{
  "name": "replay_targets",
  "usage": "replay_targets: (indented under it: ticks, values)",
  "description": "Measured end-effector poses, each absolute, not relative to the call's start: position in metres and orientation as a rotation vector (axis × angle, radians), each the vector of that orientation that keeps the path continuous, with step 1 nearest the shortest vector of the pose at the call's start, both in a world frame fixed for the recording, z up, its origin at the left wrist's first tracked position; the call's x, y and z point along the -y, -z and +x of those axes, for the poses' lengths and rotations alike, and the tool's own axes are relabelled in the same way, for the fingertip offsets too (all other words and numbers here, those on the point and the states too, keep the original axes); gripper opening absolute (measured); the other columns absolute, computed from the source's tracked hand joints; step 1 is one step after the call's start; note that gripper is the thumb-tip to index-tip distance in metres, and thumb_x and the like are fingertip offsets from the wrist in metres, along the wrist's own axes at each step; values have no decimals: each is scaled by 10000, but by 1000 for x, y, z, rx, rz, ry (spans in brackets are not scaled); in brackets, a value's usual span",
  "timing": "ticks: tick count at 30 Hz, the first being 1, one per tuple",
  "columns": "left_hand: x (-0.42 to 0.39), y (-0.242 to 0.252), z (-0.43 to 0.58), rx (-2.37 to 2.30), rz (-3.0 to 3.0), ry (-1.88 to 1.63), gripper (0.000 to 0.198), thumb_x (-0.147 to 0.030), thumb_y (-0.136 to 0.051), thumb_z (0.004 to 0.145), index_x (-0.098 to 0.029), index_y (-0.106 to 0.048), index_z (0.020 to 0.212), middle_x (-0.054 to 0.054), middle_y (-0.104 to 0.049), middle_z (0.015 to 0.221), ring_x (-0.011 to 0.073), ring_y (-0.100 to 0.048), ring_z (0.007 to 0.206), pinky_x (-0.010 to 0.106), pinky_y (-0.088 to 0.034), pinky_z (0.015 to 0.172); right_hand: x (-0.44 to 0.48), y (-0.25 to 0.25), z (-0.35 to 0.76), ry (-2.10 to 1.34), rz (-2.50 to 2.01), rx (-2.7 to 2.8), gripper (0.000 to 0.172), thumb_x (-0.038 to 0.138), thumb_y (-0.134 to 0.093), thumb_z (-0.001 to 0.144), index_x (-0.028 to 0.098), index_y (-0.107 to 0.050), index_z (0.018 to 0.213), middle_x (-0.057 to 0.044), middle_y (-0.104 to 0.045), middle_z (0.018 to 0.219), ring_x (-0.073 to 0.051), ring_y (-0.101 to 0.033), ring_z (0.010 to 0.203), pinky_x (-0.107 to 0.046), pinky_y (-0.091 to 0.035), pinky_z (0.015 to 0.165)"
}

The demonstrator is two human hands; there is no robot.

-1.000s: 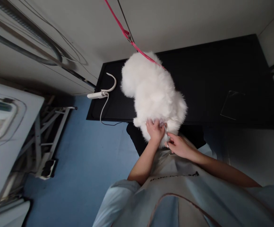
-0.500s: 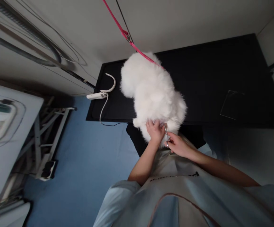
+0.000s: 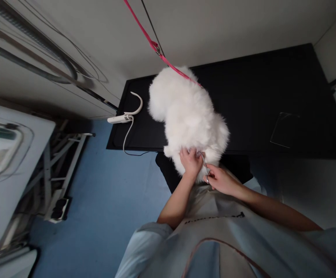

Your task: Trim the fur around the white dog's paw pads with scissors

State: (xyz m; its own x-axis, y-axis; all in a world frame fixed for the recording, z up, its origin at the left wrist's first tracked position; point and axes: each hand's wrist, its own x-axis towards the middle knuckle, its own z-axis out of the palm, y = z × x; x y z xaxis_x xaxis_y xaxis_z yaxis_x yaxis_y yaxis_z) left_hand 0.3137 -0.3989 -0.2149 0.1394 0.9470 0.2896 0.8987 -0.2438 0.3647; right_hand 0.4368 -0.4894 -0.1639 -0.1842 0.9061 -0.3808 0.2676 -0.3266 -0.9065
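Observation:
A fluffy white dog [image 3: 189, 112] is on the black table [image 3: 257, 104], its near end reaching over the front edge close to my body. My left hand [image 3: 191, 162] is closed on the dog at that near end, with the fingertips partly sunk in the fur. My right hand [image 3: 220, 180] grips a pair of metal scissors [image 3: 205, 166] by the handles. Their blades point up and away from me, with the tips beside my left fingers. Fur and fingers hide exactly what lies at the tips. A pink leash [image 3: 173, 68] slants down to the dog's back.
A white curved device [image 3: 121, 118] with a cord rests at the table's left end. Grey hoses [image 3: 49, 50] run along the wall at upper left. A white machine [image 3: 17, 139] and a metal folding frame [image 3: 66, 173] stand on the blue floor at left.
The view has shifted very slightly. The scissors and my right hand have tilted a touch lower and to the right; my left hand stays on the dog.

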Motion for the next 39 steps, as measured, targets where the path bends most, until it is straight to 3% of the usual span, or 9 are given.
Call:
replay_targets:
  ticks: [3, 7, 10, 18, 22, 29, 35, 39]
  values:
    - [398, 211, 315, -1873, 2277, -690, 223, -399, -695, 744, -188, -649, 799, 110, -504, 921, 271, -465, 917, 384, -396, 829, 498, 163, 442, -1497, -1554, 1478, 279, 313, -500, 863, 193, -583, 1100, 26, -615, 646, -134, -557, 500, -239, -399, 506]
    - [397, 206, 316, -1875, 2288, -654, 225, -405, -709, 734, -196, -641, 775, 103, -499, 916, 266, -463, 905, 374, -393, 814, 499, 161, 454, -1052, -1889, 1857, 536, 311, -539, 832, 167, -484, 1345, -70, -708, 872, -216, -654, 732, -295, -438, 655]
    - [396, 204, 316, -1866, 2300, -633, 226, -404, -717, 728, -197, -643, 779, 101, -497, 915, 263, -464, 896, 370, -394, 808, 494, 159, 461, -737, -2106, 2123, 655, 323, -531, 839, 139, -384, 1450, -146, -690, 1023, -269, -660, 834, -347, -432, 733]
    - [394, 204, 315, -1864, 2319, -594, 232, -415, -718, 726, -203, -644, 785, 104, -498, 899, 275, -462, 885, 374, -396, 783, 486, 150, 466, -575, -2104, 2375, 620, 304, -502, 884, 136, -373, 1467, -147, -678, 1014, -267, -641, 874, -367, -400, 794]
    - [393, 203, 315, -1857, 2316, -592, 239, -420, -714, 731, -199, -646, 791, 104, -501, 901, 270, -464, 882, 372, -394, 782, 482, 144, 467, -640, -2105, 2435, 586, 227, -455, 906, 121, -357, 1473, -156, -691, 1012, -256, -663, 831, -342, -410, 728]
    - [392, 202, 315, -1881, 2281, -618, 237, -408, -721, 722, -192, -649, 787, 101, -498, 897, 268, -462, 897, 373, -393, 808, 490, 142, 474, -740, -2085, 2342, 577, 286, -441, 913, 157, -369, 1471, -115, -709, 993, -250, -674, 758, -327, -418, 634]
    - [393, 200, 314, -1864, 2290, -575, 254, -425, -713, 730, -189, -649, 799, 105, -504, 924, 269, -464, 915, 372, -395, 821, 488, 144, 473, -584, -2029, 2331, 572, 308, -521, 861, 163, -470, 1412, -118, -698, 968, -256, -661, 823, -354, -424, 753]
    - [394, 199, 314, -1861, 2299, -554, 249, -414, -709, 732, -179, -648, 788, 102, -500, 910, 264, -466, 912, 367, -400, 820, 484, 145, 470, -592, -2023, 2383, 565, 255, -499, 873, 134, -449, 1423, -127, -703, 954, -249, -667, 762, -350, -429, 703]
